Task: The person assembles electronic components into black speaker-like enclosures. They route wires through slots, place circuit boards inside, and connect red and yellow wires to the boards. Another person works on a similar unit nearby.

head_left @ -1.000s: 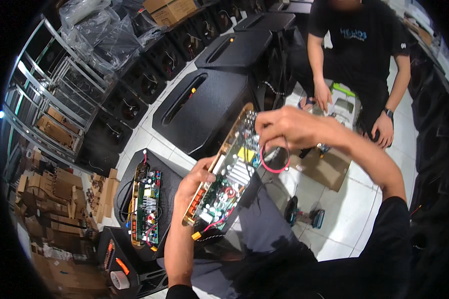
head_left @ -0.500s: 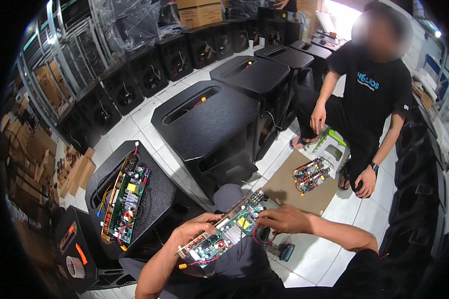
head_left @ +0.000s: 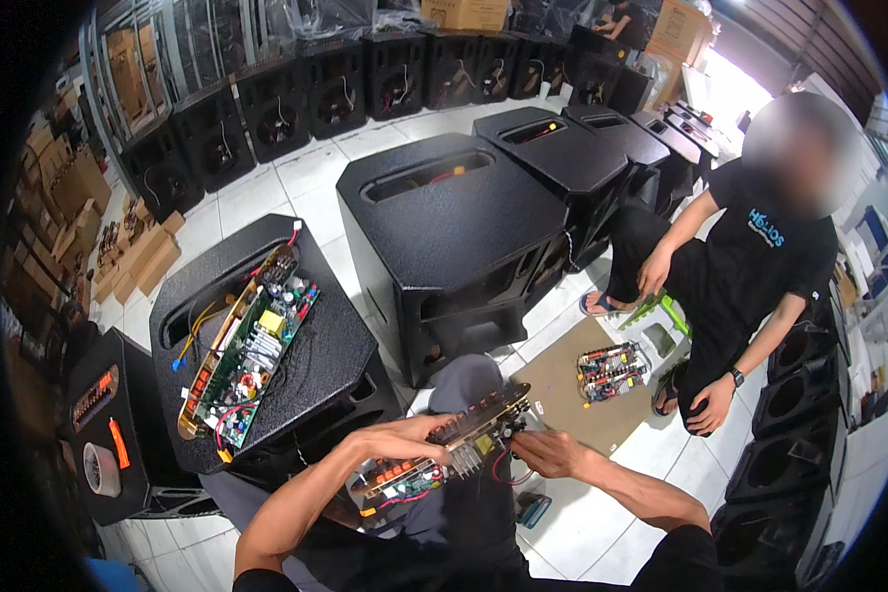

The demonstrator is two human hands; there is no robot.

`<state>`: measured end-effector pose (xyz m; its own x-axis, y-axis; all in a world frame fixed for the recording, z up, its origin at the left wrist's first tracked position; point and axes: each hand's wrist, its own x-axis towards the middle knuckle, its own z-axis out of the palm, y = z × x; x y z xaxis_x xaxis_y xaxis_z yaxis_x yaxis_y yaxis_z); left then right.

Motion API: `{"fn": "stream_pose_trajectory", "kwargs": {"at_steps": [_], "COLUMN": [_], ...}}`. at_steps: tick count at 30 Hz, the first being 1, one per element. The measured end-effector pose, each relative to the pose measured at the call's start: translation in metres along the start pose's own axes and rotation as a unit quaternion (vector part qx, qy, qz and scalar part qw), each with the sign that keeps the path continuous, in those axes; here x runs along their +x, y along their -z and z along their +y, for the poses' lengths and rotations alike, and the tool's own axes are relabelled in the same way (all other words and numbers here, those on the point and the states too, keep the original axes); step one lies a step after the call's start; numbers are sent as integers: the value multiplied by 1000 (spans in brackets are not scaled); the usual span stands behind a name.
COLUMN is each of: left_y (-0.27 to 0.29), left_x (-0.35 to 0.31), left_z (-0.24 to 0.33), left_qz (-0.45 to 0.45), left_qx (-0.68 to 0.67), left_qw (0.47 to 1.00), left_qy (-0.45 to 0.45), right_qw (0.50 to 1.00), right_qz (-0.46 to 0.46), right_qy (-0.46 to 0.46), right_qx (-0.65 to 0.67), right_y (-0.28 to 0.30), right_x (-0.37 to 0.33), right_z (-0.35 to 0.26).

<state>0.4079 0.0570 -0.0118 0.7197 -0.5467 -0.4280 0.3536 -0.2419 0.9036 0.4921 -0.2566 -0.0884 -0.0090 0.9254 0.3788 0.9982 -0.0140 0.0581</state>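
Note:
Over my lap, my left hand (head_left: 409,439) grips a long amplifier circuit board (head_left: 483,422) along its metal panel side. The board is tilted, with its green component side, yellow transformer and silver heat sink partly hidden under the panel and my fingers. At the board's right end my right hand (head_left: 551,454) is closed in a pinch; what its fingertips hold is too small to tell. A thin red wire (head_left: 503,480) loops beside those fingers. A second amplifier board (head_left: 250,345) lies on a black speaker cabinet (head_left: 340,370) to my left.
Several black speaker cabinets (head_left: 464,222) stand ahead. A person (head_left: 750,257) sits at the right beside a cardboard sheet (head_left: 562,395) bearing more circuit boards (head_left: 612,370). Far left, a tape roll (head_left: 101,469) and an orange tube (head_left: 119,444) lie on another cabinet.
The board has been tipped over so its metal panel side faces up more, hiding more of the components. My hands stay on it. The whole view has shifted.

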Motion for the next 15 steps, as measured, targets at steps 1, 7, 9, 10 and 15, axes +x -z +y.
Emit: {"fn": "stream_pose_trajectory", "kwargs": {"at_steps": [1,7,9,10,15], "left_y": [-4,-9,-9,-10,-9], "left_x": [1,3,-3,-1,-1], "left_z": [-1,-10,10,-2,-2], "left_qz": [37,97,60,73,116], "left_qx": [61,93,3,16,124], "left_qw": [997,989,998,997,985], "left_qy": [-26,-61,-5,-22,-1], "right_qw": [999,971,989,989,995], "right_qz": [-2,42,2,27,87], "right_qy": [26,183,126,135,43], "right_qx": [-28,-149,-73,-52,35], "right_y": [3,19,38,35,7], "right_x": [5,25,32,34,17], "right_z": [1,16,11,12,4]}}
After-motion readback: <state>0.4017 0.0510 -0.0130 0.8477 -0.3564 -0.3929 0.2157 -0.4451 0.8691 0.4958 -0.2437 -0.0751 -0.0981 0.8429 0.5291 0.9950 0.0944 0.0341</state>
